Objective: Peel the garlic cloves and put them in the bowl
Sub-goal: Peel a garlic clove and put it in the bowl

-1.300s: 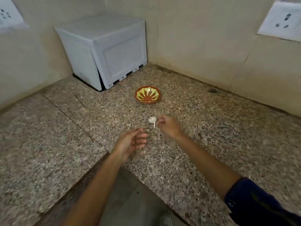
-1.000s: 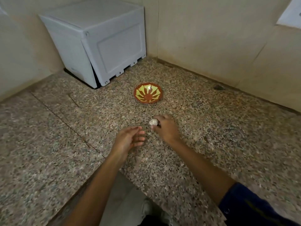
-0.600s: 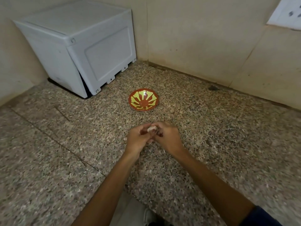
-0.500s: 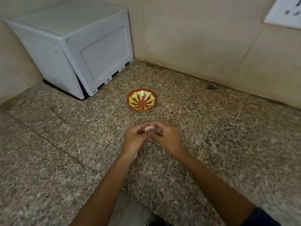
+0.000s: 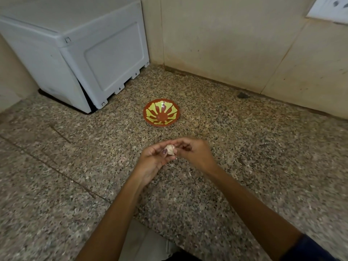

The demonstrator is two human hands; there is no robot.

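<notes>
A small whitish garlic (image 5: 170, 149) in its papery skin sits between my two hands above the granite counter. My left hand (image 5: 153, 160) holds it from the left, thumb pressed on its side. From the right, my right hand (image 5: 195, 153) pinches it with curled fingers. Beyond the hands, a short way off, a red bowl (image 5: 161, 115) with a yellow petal pattern stands on the counter with nothing in it.
A grey plastic box (image 5: 79, 46) stands in the back left corner against the wall. Tiled walls (image 5: 244, 44) close the counter's back and right. The speckled granite counter (image 5: 263, 166) has a cut-out edge near my body.
My right hand brought the garlic back toward me. My left hand came up to meet it, and both hands now hold it together.
</notes>
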